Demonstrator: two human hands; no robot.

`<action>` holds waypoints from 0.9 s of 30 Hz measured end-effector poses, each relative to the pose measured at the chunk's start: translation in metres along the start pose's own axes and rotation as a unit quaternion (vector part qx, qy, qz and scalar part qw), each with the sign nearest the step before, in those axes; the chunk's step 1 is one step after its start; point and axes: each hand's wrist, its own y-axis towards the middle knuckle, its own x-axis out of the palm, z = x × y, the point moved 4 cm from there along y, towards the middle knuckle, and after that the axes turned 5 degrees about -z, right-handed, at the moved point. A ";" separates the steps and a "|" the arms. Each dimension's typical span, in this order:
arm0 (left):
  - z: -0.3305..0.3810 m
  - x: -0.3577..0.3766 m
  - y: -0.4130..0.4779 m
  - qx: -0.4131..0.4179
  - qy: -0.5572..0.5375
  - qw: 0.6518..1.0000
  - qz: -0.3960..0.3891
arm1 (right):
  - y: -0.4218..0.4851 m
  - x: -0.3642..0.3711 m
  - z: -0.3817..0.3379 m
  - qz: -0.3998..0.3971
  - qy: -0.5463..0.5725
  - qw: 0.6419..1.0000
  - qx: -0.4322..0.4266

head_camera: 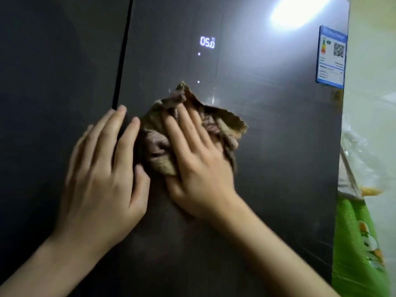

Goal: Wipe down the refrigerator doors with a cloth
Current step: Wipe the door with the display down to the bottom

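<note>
Doors of dark, glossy finish fill the view. The left door is bare on its side of the black seam that divides the pair. Just right of that seam's lower end, the person's left hand lies flat against the fridge with its fingers straight, holding nothing. Its thumb sits at the edge of the cloth.

The cloth is a brown, crumpled rag bunched against the right door, below the lit display reading 05.0. The right hand presses on it with fingers spread and fairly straight, so it is pinned to the panel by palm and fingers rather than clenched.

The cloth looks soft, light and limp. It will probably fold and ride up under the palm, and one stiff-looking corner already sticks out to the right. A flat palm over its bunched middle seems the best hold, with loose edges tucked under so they do not trail. The smooth door should let it slide easily, though the touch display may call for lighter pressure.

Farther right, faint streaks show on the door under a bright glare. An energy label is stuck near the door's edge, and a green bag stands beside the fridge.
</note>
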 end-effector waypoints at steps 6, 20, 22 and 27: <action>-0.019 -0.010 -0.006 0.007 0.003 1.000 0.010 | 0.060 -0.002 0.004 0.062 -0.025 0.995 0.072; -0.037 -0.027 -0.033 -0.051 -0.090 0.994 0.043 | 0.094 0.003 -0.016 0.011 -0.022 0.997 -0.068; -0.039 -0.028 -0.034 -0.059 -0.116 0.990 0.060 | 0.102 0.006 -0.022 0.045 -0.031 0.998 0.041; -0.040 -0.033 -0.045 -0.098 -0.182 0.974 0.092 | 0.014 0.032 -0.079 0.045 -0.011 0.993 0.111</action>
